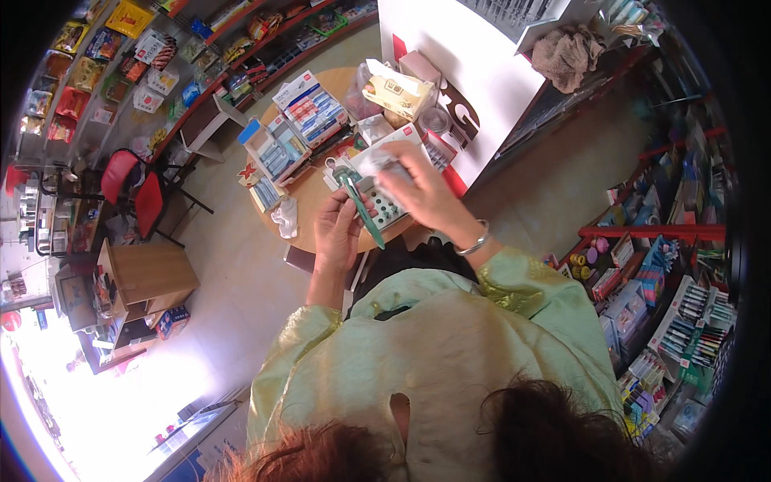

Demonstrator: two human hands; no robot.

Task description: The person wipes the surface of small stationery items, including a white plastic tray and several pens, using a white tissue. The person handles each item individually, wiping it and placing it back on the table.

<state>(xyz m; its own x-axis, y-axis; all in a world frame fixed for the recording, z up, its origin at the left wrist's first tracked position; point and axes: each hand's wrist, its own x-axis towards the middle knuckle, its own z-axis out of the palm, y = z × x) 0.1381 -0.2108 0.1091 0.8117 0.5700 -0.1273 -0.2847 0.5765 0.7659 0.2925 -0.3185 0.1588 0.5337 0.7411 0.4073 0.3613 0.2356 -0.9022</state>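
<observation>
My left hand [338,228] grips a long green pen-like item [365,211], held slanting over the front of a round wooden table. Close above it on the right, my right hand [415,187] holds a crumpled white tissue [385,170], blurred and apart from the green item's lower end. Under my hands is a white tray with round holes [394,212], several small green pieces standing in it. At the table's left edge lies another crumpled white tissue [285,217].
The round table [310,224] also bears open boxes of erasers [316,114], a box of small packets [276,152] and a tissue pack [399,90]. A white panel [446,36] rises behind. Red chairs [147,202] stand left; stocked shelves [653,232] line the right.
</observation>
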